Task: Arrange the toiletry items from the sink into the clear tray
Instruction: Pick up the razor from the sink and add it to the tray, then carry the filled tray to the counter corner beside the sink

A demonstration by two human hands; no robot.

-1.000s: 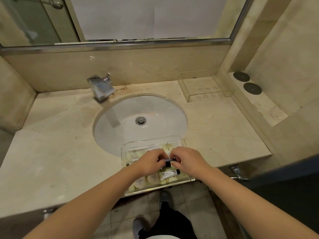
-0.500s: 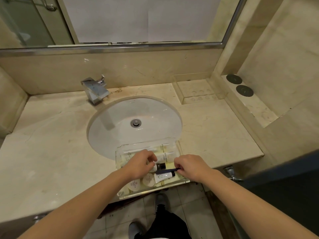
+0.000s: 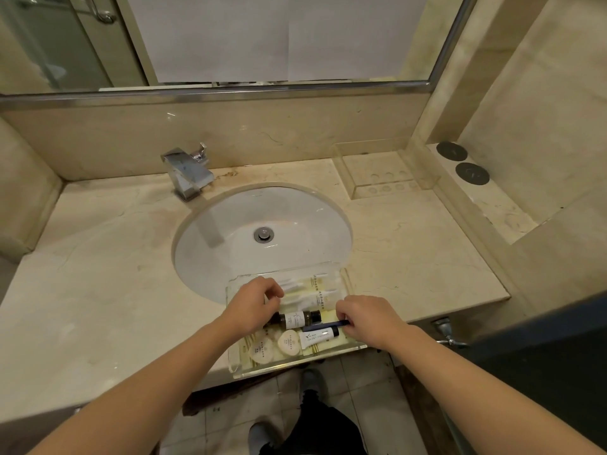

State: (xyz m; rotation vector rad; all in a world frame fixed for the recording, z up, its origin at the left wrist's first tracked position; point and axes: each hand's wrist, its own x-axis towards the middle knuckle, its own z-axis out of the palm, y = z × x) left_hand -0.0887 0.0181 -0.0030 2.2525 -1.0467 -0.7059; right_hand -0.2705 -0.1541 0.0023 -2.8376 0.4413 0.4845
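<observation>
A clear tray point(image 3: 348, 284) sits at the counter's front edge, partly over the white sink point(image 3: 262, 231). Inside lie white packets point(image 3: 315, 292), a dark brown bottle point(image 3: 297, 318), a white tube with a black cap point(image 3: 320, 335) and round wrapped soaps point(image 3: 282, 344). My left hand point(image 3: 253, 307) rests over the tray's left half, fingers curled on the bottle's left end. My right hand point(image 3: 364, 318) pinches the right end of a thin dark blue stick point(image 3: 323, 326) lying between bottle and tube.
A chrome faucet point(image 3: 187, 172) stands behind the basin. A second clear tray point(image 3: 387, 192) sits at the counter's back right, beside two dark round discs point(image 3: 463, 162) on a side ledge. A mirror runs along the back wall. A floor and shoes show below.
My hands have come apart: the left shifted left onto the bottle, the right drew the dark blue stick rightward and down into the tray. The bottle is now uncovered.
</observation>
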